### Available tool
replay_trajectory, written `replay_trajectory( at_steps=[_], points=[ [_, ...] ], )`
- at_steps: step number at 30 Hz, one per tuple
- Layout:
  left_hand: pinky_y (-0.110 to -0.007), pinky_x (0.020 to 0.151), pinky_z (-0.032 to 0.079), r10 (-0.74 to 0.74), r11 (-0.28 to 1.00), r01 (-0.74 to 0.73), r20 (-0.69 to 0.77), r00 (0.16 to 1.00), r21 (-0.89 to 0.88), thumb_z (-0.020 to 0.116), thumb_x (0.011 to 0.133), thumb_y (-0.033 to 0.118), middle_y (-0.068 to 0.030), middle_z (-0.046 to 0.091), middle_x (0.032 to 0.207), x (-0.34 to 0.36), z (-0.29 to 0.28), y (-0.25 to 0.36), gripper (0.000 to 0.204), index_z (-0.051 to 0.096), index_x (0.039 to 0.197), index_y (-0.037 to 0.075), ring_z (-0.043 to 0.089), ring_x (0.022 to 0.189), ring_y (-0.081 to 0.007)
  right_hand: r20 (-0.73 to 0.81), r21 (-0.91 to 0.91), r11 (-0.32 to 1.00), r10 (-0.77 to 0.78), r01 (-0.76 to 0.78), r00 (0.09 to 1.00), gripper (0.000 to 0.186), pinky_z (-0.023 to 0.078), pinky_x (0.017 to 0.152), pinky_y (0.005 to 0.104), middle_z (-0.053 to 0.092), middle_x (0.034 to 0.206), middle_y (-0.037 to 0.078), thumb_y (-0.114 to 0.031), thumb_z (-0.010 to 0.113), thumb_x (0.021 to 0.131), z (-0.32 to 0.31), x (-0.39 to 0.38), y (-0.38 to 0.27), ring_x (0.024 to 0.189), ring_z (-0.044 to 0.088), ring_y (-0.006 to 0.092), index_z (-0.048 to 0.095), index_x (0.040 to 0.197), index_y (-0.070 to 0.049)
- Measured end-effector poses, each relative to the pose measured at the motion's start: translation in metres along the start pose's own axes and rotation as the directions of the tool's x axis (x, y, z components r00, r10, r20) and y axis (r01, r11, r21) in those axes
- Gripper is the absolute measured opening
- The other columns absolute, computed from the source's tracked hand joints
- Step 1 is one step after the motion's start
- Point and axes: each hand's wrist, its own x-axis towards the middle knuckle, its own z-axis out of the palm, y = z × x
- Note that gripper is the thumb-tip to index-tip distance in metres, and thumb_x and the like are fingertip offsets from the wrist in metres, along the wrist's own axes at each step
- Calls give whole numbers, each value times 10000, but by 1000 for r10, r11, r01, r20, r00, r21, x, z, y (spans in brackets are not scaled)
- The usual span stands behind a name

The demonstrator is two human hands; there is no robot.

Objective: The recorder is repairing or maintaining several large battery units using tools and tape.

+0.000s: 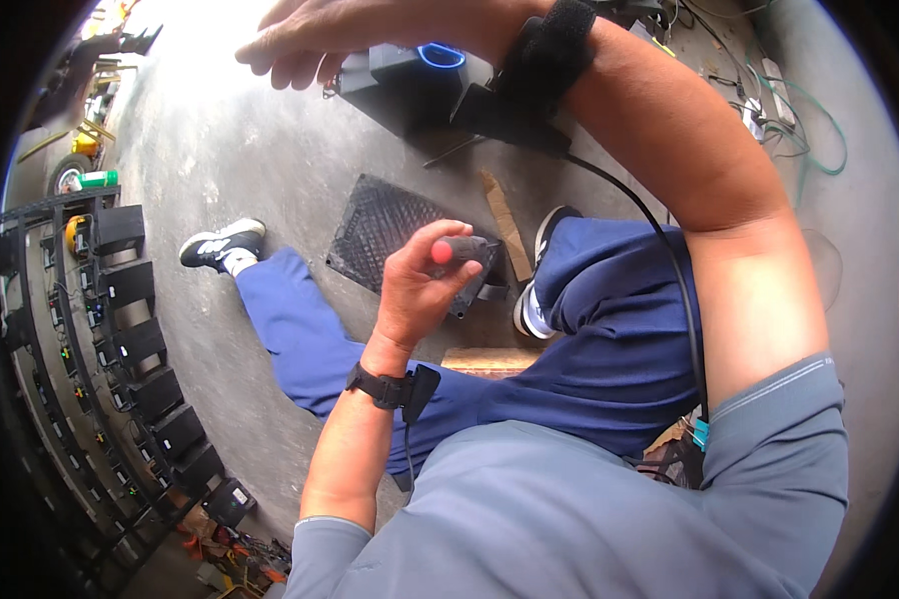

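My left hand (420,285) grips a dark-handled tool with a red end (449,251), held upright above a black textured plate (370,225) on the floor between my feet; the tool's lower part is mostly hidden. My right hand (320,40) is raised at the top of the view, fingers extended and slightly bent, with nothing visible in them. Behind and beneath it stands a black angular box (400,95) with a blue loop-shaped item (441,56) on it. A flat brown strip (507,225) lies right of the plate. Both wrists wear black straps with cabled devices.
A black metal rack (145,339) holding small boxes and wiring runs along the left, with a wheel (68,178) behind it. Power strips (777,95) and tangled cables lie at upper right. A wooden board (484,359) is under my legs. Tools and clutter sit at lower left.
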Motion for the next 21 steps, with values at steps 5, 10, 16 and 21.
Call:
replay_trajectory(
  at_steps=[5,10,16,21],
  points=[
    [-299,871,515,43,969,-70,116,992,237,778,742,-18,-99,696,1062,22,26,14,429,634,1142,37,668,981,-187,-93,-123,986,98,-110,991,586,564,792,336,708,1000,108,-573,534,946,3,26,8,927,686,206,688,1041,-16],
    [-331,834,524,147,920,-210,203,968,331,763,731,-4,-125,680,1023,28,39,2,431,636,1138,53,678,944,-259,-99,-71,997,-45,38,994,568,572,787,364,700,987,157,-533,543,956,-1,14,-5,903,692,245,677,1049,11],
    [-317,799,530,20,946,-106,273,962,307,736,720,-55,-94,666,1054,26,34,8,446,616,1133,63,669,886,-234,-111,-13,1000,-6,5,994,554,564,788,366,701,1002,148,-521,539,961,-20,-2,-28,918,687,247,660,1092,4],
    [-354,680,533,193,797,-349,339,921,493,746,694,-16,-102,638,997,31,36,17,424,591,1077,81,631,749,-264,-163,-107,994,12,-29,987,486,543,738,287,699,927,82,-465,544,974,-33,-51,-46,846,657,148,685,1064,-9]
  ],
)
